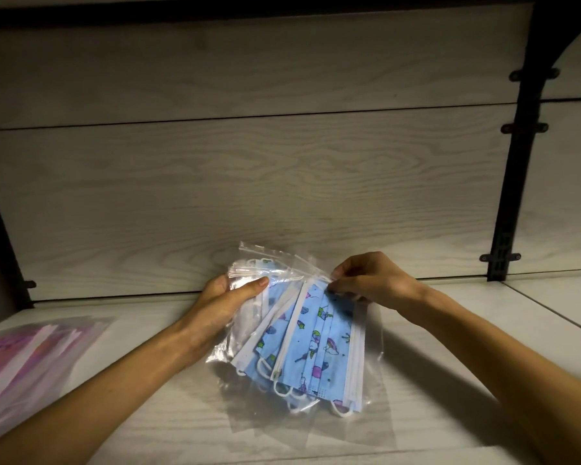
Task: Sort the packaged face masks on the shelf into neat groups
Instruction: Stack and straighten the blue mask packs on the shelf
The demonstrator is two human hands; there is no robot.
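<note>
Head view: both hands' fingers point(341, 284) pinch blue mask packets point(316, 340) mid-shelf point(450, 414).

You are standing at what is looking like a shop or stockroom shelf point(433, 431): pale wood-grain boards are forming its base and back panel point(249, 179), and black metal uprights point(517, 162) with slotted brackets are carrying it. Bagged blue printed masks point(316, 340) are fanning out in your hands, and a pile of pink bagged masks point(31, 354) is lying to the left.
</note>
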